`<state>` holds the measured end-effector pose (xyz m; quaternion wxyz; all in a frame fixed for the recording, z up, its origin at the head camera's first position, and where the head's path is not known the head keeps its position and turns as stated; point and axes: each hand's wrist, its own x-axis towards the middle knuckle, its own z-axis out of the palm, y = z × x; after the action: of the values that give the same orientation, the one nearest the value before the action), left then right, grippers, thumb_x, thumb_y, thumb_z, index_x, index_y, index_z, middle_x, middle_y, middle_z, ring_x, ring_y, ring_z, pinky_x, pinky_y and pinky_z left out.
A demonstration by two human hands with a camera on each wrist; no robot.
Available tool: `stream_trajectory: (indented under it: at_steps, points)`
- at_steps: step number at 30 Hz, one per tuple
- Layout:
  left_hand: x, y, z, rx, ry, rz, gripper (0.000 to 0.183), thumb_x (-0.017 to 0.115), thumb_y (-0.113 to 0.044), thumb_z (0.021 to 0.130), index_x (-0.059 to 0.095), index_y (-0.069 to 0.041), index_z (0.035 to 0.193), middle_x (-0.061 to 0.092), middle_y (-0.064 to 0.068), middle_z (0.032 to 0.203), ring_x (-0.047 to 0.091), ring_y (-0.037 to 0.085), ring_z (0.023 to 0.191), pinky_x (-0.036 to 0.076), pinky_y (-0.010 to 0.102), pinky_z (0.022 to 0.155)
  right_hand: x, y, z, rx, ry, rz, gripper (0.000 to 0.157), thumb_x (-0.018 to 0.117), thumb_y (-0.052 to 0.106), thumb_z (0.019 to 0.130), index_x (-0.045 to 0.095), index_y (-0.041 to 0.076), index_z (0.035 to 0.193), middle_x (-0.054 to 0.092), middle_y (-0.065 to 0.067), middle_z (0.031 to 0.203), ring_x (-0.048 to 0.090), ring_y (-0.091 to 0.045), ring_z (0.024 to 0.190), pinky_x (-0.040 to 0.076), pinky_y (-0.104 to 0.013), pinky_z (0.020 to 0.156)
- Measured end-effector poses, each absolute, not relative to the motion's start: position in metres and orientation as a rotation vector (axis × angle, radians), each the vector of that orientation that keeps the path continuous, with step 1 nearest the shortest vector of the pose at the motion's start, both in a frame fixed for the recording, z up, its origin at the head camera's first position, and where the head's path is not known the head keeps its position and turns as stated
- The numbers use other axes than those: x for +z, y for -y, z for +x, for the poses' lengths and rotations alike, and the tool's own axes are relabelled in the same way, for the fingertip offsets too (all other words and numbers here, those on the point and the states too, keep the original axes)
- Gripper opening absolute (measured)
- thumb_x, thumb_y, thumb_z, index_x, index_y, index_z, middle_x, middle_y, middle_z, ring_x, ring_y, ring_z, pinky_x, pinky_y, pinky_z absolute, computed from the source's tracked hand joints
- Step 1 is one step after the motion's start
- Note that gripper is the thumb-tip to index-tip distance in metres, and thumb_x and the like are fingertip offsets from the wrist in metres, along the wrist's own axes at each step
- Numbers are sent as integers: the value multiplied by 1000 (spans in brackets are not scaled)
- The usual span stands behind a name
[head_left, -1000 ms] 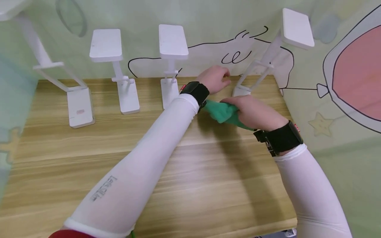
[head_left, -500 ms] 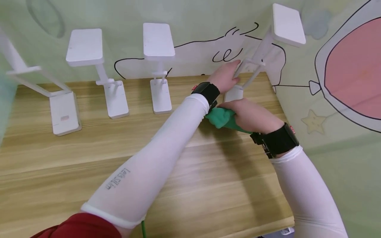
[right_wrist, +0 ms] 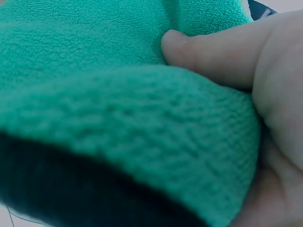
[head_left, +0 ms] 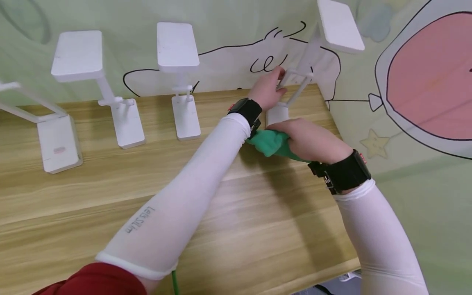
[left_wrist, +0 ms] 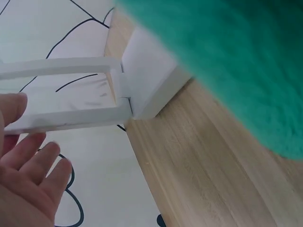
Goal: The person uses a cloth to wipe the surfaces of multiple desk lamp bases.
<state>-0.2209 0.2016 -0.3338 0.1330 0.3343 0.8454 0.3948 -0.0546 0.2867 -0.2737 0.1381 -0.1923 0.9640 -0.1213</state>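
Observation:
A white folding desk lamp (head_left: 277,114) stands at the right end of the table, its two-bar arm leaning up to a flat rectangular head. My left hand (head_left: 266,92) pinches one bar (left_wrist: 71,117) of that arm, thumb on one side and index finger on the other; the remaining fingers (left_wrist: 57,177) stay loose. In front of the lamp base, my right hand (head_left: 317,141) grips a bunched green cloth (head_left: 268,142). Terry-like folds of the cloth fill the right wrist view, with the thumb (right_wrist: 208,56) pressed on top. The other right fingers are mostly hidden.
Three similar white lamps stand in a row leftward: a near one (head_left: 186,116), a middle one (head_left: 127,123) and a far-left one (head_left: 59,143) cut by the frame. A wall (head_left: 228,65) with line drawings rises behind the wooden table (head_left: 236,229), another at right.
My left hand has reached right to the right-hand lamp's arm and taken hold of a bar. The right hand keeps the cloth by the base. The view has shifted right.

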Motion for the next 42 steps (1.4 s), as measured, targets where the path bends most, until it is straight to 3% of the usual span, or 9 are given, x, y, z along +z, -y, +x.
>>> stream_trajectory:
  at_steps: [6,11,18,25,33,37,42]
  points:
    - [-333,-188,-223,1136,-2556,849,24,56,-26,102,52,-13,122,64,2,117,57,10,98,48,24,83,-271,-285,-64,-315,-2775,-577,45,50,-7,91,65,19,125,66,-2,106,59,-18,91,50,-40,86]
    - [-335,-179,-231,1112,-2668,848,15,56,-24,102,59,-12,110,65,0,108,55,10,92,47,25,81,-264,-288,-74,-283,-2787,-584,50,46,-9,88,64,18,126,66,-2,108,59,-19,92,49,-40,87]
    - [-341,-161,-246,1144,-2711,717,16,56,-23,103,58,-11,113,66,0,109,57,11,93,48,28,83,-261,-297,-91,-248,-2918,-618,54,46,-9,88,57,11,137,64,-12,123,58,-26,104,49,-47,91]
    - [-347,-150,-251,1180,-2773,677,16,54,-18,103,55,-10,117,65,3,109,61,18,97,50,33,83,-284,-305,-111,-279,-3056,-581,69,47,-14,86,48,19,147,56,-11,138,56,-32,115,49,-52,92]
    - [-350,-145,-252,1179,-2814,644,15,52,-11,102,52,-10,117,64,3,107,62,21,95,50,36,81,-342,-295,-107,-163,-2990,-712,67,48,-11,86,51,21,144,47,-11,147,56,-33,116,55,-44,65]
    - [-350,-146,-250,1165,-2812,650,19,54,0,97,51,-10,113,65,2,106,63,18,100,50,35,81,-359,-293,-92,-185,-2909,-805,69,44,-14,84,53,19,143,48,-10,146,53,-31,121,56,-40,68]
    - [-350,-151,-253,1138,-2786,649,25,53,6,95,50,-12,112,66,0,106,63,13,103,50,31,80,-372,-294,-95,-254,-2843,-876,69,42,-15,84,50,18,145,46,-10,148,49,-28,126,53,-42,88]
